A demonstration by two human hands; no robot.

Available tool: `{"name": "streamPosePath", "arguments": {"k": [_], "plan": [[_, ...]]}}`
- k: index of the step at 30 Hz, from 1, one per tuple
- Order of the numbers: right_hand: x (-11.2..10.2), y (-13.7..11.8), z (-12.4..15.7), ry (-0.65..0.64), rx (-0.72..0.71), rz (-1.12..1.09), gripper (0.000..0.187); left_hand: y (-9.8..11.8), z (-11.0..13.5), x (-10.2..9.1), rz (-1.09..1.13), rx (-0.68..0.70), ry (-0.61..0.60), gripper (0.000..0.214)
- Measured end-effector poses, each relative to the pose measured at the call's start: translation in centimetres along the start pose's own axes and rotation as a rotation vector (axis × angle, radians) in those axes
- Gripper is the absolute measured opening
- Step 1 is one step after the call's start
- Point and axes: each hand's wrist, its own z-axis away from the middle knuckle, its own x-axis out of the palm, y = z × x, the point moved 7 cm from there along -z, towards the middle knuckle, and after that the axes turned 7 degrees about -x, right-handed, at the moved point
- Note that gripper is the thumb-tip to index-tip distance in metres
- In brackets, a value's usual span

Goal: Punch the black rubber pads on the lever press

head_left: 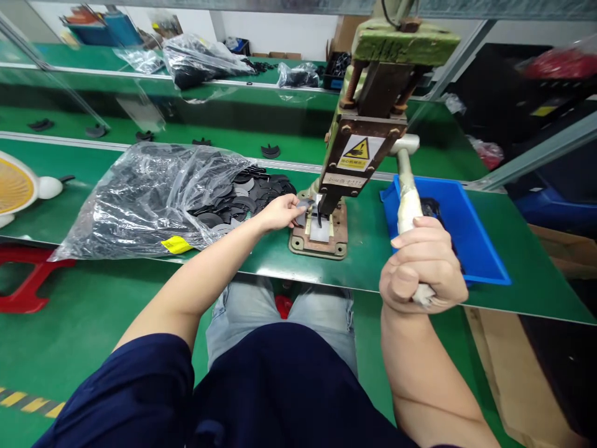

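A hand press with a yellow warning label stands on the green bench. My right hand is wrapped in a fist round the white-taped end of the press lever, which slopes down toward me. My left hand reaches to the press base and pinches a small flat dark part just left of the ram. A pile of black flat parts spills from a clear plastic bag to the left of that hand.
A blue tray with dark parts lies right of the press, partly behind my right hand. A yellow fan stands at far left. More bags and loose black parts sit on the green shelves behind. A red stool stands below left.
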Motion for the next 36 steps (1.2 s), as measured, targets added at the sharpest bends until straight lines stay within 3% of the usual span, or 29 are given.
{"name": "streamPosePath", "arguments": {"k": [7, 14, 21, 30, 36], "plan": [[-0.1, 0.0, 0.1, -0.002, -0.012, -0.007, 0.040, 0.4, -1.1, 0.7, -0.033, 0.000, -0.013, 0.028], [0.1, 0.2, 0.2, 0.021, 0.010, -0.006, 0.040, -0.4, -2.4, 0.9, -0.070, -0.101, -0.074, 0.039], [0.1, 0.5, 0.6, 0.128, -0.018, 0.002, 0.047, -1.1, -3.1, 1.1, 0.013, -0.262, -0.171, 0.045], [0.3, 1.1, 0.9, 0.292, -0.074, -0.005, 0.057, -1.8, -1.7, 2.1, 0.176, -0.332, -0.108, 0.038], [0.3, 0.8, -0.2, 0.140, -0.066, -0.043, 0.050, -1.6, -1.2, 2.1, 0.193, -0.280, -0.114, 0.037]]}}
